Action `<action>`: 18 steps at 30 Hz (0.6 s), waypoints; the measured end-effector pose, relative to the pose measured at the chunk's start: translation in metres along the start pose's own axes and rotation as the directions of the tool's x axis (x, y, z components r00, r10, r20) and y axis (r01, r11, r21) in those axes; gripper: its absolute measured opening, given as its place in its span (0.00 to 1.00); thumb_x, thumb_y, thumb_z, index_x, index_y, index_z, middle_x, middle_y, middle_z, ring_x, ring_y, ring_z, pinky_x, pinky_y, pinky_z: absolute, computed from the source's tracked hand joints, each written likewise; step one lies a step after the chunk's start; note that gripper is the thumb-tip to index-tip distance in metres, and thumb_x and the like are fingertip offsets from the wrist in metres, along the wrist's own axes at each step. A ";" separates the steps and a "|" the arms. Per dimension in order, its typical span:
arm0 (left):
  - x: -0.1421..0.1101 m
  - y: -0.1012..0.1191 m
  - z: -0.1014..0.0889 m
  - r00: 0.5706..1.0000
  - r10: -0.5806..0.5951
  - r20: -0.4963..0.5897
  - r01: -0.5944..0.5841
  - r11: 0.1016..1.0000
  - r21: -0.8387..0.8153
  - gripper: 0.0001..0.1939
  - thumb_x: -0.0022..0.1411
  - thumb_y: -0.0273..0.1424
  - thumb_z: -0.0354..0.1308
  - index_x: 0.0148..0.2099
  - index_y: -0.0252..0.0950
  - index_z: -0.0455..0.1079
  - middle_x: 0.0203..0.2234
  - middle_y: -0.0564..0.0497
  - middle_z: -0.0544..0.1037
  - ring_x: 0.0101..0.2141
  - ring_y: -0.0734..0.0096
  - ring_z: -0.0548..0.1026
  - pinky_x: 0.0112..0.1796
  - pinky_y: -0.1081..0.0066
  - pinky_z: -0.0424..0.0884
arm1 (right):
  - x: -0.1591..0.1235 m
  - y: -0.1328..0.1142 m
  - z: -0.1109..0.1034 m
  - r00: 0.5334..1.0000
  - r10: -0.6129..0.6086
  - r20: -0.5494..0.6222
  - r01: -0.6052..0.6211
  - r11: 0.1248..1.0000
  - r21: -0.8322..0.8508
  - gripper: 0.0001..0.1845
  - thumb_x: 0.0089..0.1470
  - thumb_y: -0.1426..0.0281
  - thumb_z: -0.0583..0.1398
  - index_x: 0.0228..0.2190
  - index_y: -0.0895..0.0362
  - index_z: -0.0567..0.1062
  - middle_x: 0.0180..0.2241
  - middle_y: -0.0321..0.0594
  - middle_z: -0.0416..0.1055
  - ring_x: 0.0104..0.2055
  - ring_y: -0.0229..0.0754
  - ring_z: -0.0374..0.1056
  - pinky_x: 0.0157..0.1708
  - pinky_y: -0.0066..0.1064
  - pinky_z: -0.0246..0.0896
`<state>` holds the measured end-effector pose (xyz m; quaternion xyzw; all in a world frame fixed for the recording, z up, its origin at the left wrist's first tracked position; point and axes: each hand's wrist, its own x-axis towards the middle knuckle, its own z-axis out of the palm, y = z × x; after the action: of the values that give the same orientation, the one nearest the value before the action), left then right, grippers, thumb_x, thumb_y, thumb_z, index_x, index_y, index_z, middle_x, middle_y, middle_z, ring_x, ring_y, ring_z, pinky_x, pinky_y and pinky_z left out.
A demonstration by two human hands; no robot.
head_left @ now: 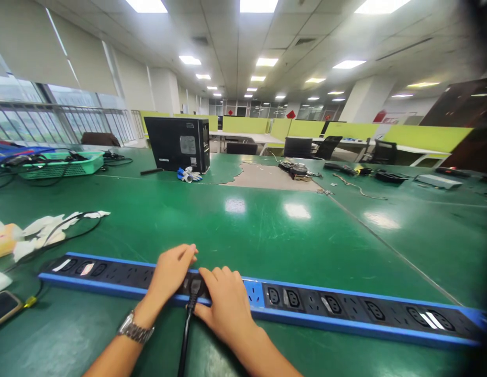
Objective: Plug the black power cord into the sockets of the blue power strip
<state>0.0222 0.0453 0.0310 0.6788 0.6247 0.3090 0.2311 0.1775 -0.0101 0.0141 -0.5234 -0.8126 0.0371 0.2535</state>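
Observation:
A long blue-and-black power strip [314, 308] lies across the green table, with rows of sockets along its top. A black power cord plug [195, 287] stands in a socket near the middle, and its cable runs down toward me. My left hand [170, 272] lies over the strip just left of the plug, fingers pressed together past the far edge; whatever they may hold is hidden. Close to the plug on its right, my right hand [228, 301] is wrapped over the strip, thumb on the near side and fingers toward the far side.
A black computer case [177, 144] stands at the back, with blue-and-white gloves [189, 175] before it. At left are a green basket [76, 165] with cables, white gloves [51, 230] and a phone [4, 309]. Parts [300, 170] and black devices [389, 177] lie at the back right.

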 end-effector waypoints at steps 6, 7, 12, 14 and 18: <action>-0.012 -0.012 -0.007 0.996 0.066 0.064 -0.091 0.826 0.556 0.20 0.67 0.35 0.42 0.34 0.38 0.74 0.33 0.47 0.80 0.37 0.61 0.76 0.37 0.67 0.63 | 0.012 -0.001 0.006 0.999 -0.049 0.022 0.049 0.999 0.019 0.14 0.58 0.55 0.56 0.40 0.49 0.73 0.33 0.35 0.73 0.35 0.43 0.66 0.31 0.34 0.50; -0.012 -0.009 -0.006 0.995 0.063 0.077 -0.096 0.796 0.597 0.20 0.67 0.35 0.41 0.33 0.38 0.73 0.33 0.47 0.80 0.37 0.61 0.76 0.36 0.67 0.62 | 0.011 -0.001 0.007 0.999 -0.052 0.006 0.052 0.998 0.018 0.14 0.58 0.55 0.55 0.39 0.50 0.73 0.32 0.36 0.73 0.34 0.43 0.66 0.31 0.34 0.50; -0.012 0.001 -0.004 0.994 0.035 0.105 -0.097 0.731 0.675 0.20 0.68 0.34 0.40 0.32 0.38 0.72 0.32 0.48 0.80 0.37 0.60 0.76 0.34 0.66 0.60 | 0.010 -0.011 0.007 0.985 0.032 -0.169 0.011 0.969 0.247 0.15 0.60 0.58 0.52 0.38 0.54 0.72 0.33 0.39 0.74 0.34 0.42 0.68 0.32 0.33 0.55; -0.012 0.001 -0.004 0.994 0.041 0.105 -0.102 0.731 0.675 0.21 0.68 0.34 0.40 0.32 0.38 0.72 0.33 0.47 0.80 0.37 0.60 0.76 0.34 0.66 0.60 | 0.010 -0.013 0.003 0.951 0.183 -0.250 -0.060 0.899 0.433 0.16 0.61 0.58 0.51 0.39 0.55 0.71 0.35 0.40 0.75 0.35 0.41 0.70 0.35 0.31 0.59; -0.012 -0.004 -0.004 0.996 0.047 0.080 -0.088 0.743 0.663 0.22 0.69 0.36 0.40 0.31 0.38 0.72 0.32 0.48 0.80 0.36 0.61 0.76 0.34 0.65 0.60 | 0.000 0.015 -0.014 0.876 0.399 -0.270 -0.194 0.805 0.560 0.18 0.60 0.56 0.51 0.42 0.56 0.70 0.35 0.39 0.75 0.34 0.38 0.71 0.35 0.29 0.63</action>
<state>0.0168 0.0331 0.0294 0.7475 0.6618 0.0542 -0.0194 0.1964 -0.0065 0.0210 -0.5557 -0.6144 0.1930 0.5258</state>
